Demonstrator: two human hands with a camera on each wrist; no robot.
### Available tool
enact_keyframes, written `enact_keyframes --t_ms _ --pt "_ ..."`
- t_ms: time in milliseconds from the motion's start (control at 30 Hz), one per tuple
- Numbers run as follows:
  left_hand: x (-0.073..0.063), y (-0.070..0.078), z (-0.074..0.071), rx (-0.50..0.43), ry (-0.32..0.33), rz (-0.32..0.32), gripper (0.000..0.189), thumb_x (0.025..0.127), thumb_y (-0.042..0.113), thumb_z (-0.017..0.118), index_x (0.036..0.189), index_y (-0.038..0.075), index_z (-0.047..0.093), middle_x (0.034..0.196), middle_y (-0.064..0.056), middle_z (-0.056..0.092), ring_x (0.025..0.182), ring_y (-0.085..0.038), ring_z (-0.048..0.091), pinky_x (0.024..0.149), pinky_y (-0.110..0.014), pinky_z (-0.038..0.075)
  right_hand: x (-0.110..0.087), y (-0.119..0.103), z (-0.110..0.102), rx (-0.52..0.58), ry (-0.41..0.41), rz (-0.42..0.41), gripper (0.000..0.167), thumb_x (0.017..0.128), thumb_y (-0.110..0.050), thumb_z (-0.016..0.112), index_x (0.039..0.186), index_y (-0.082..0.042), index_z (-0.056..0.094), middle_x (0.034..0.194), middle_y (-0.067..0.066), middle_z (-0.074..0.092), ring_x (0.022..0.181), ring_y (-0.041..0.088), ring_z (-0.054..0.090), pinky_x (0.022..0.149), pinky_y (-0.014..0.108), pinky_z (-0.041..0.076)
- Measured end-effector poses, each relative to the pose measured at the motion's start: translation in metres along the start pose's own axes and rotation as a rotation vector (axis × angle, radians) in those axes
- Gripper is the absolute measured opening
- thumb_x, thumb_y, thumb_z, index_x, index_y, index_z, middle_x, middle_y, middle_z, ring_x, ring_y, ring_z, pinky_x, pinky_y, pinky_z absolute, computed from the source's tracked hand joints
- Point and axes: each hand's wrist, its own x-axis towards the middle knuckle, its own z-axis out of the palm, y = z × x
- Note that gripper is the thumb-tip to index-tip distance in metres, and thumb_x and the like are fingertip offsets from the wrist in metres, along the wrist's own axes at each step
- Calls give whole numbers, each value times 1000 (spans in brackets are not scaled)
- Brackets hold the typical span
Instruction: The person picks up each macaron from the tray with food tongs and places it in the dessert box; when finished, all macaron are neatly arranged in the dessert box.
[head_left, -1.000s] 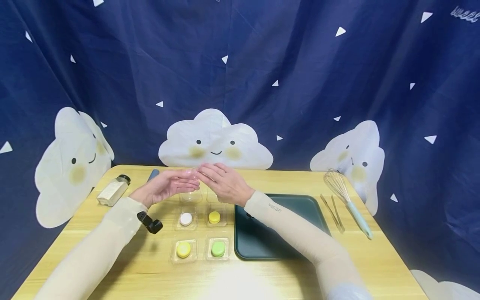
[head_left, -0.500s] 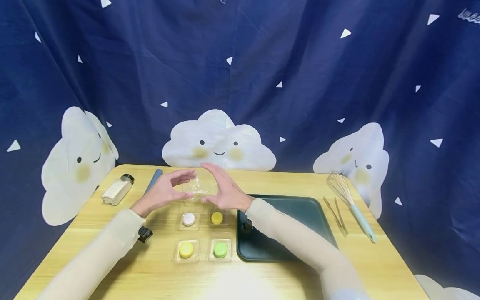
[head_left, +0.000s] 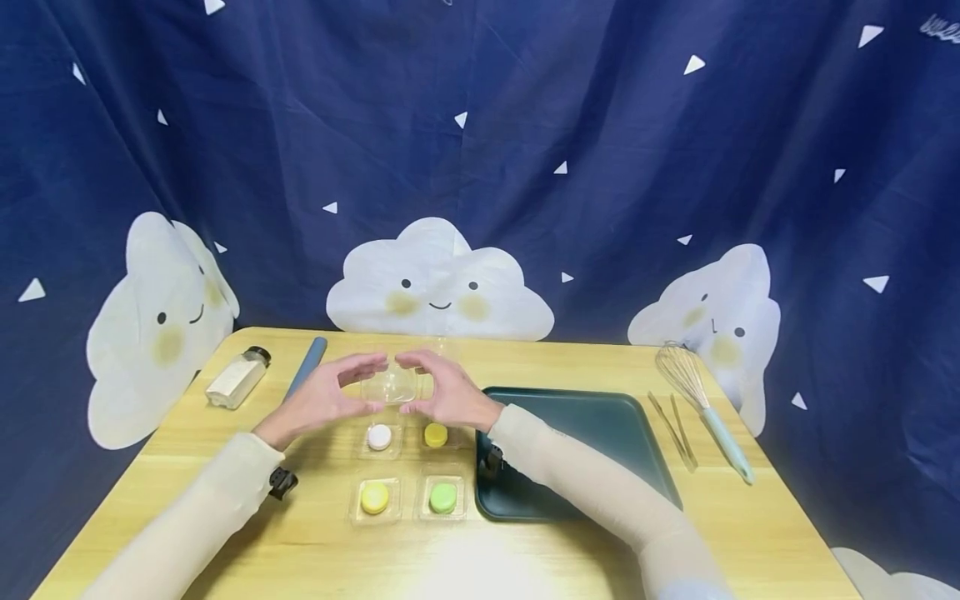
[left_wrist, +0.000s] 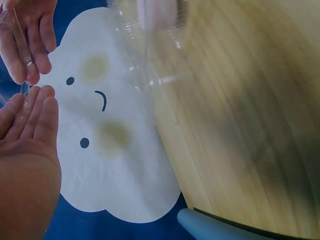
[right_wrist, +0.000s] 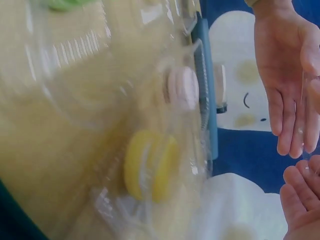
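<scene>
Between my two hands, a small clear plastic box [head_left: 393, 387] is held up over the far part of the table. My left hand [head_left: 324, 396] grips its left side, thumb below and fingers above. On the opposite side my right hand [head_left: 452, 392] holds it with thumb and curved fingers. The wrist views show fingertips of both hands meeting at a thin clear edge. Below lie a white macaron [head_left: 378, 437] and a yellow macaron [head_left: 435, 434], each in a clear tray. Nearer are another yellow macaron [head_left: 374, 497] and a green macaron [head_left: 442, 497], also in clear trays.
A dark green tray [head_left: 577, 450] lies right of the macarons, partly under the right forearm. Beyond it are metal tongs [head_left: 672, 429] and a whisk [head_left: 705, 408]. At the left stand a black-capped jar [head_left: 237, 379] and a blue stick-like handle [head_left: 307, 367].
My hands were close together above the box, then spread apart around it. Now they have closed in on its two sides, slightly lower. The macarons and tray stay put.
</scene>
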Motion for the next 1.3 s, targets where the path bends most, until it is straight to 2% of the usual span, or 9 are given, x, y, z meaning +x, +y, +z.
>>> enact_keyframes --t_ms 167,267,400,533,767,967,1167,1300 --pt "-7 -3 3 22 -5 -25 77 82 26 85 147 4 50 151 -20 51 137 -43 53 114 -52 44 -7 1 7 52 -14 93 74 84 -28 83 149 -17 48 145 2 58 133 19 56 115 33 47" --pt "-13 -6 4 58 16 -59 77 81 31 86 146 6 53 151 -17 52 136 -41 55 113 -52 46 -8 0 10 50 -36 116 75 85 -31 83 149 -17 47 148 2 56 136 20 55 116 34 46" --pt "-21 -12 5 124 21 -89 77 79 36 87 144 11 56 149 -13 55 134 -38 57 112 -53 47 -9 -2 15 -52 -79 95 76 85 -35 82 150 -17 47 153 2 52 141 21 50 119 38 43" --pt "-29 -19 6 150 1 -83 75 79 33 87 144 10 57 149 -14 56 132 -40 58 111 -55 48 -11 -4 21 -143 -118 102 75 85 -37 82 150 -19 48 154 1 52 144 21 49 121 41 42" --pt "-37 -26 8 193 -30 -117 78 76 36 88 143 10 58 149 -18 55 130 -44 58 109 -61 47 -11 -6 29 -266 -212 92 77 85 -42 80 151 -18 47 156 1 49 145 19 47 122 37 39" --pt "-40 -29 11 256 -67 -129 80 76 36 88 144 7 56 148 -19 56 131 -44 57 110 -61 47 -9 -9 31 -355 -280 64 74 86 -42 79 149 -15 49 156 3 50 145 20 48 122 33 39" --pt "-39 -31 15 268 -87 -128 81 75 31 89 143 3 55 146 -22 57 134 -44 55 112 -61 45 -6 -6 35 -397 -313 40 73 88 -40 78 148 -13 49 155 3 51 141 18 51 120 30 41" --pt "-38 -34 17 278 -104 -142 82 74 32 89 143 3 56 144 -20 60 133 -41 56 113 -59 45 -6 -5 36 -413 -341 33 71 88 -38 78 147 -12 50 153 1 51 139 17 53 119 28 42"
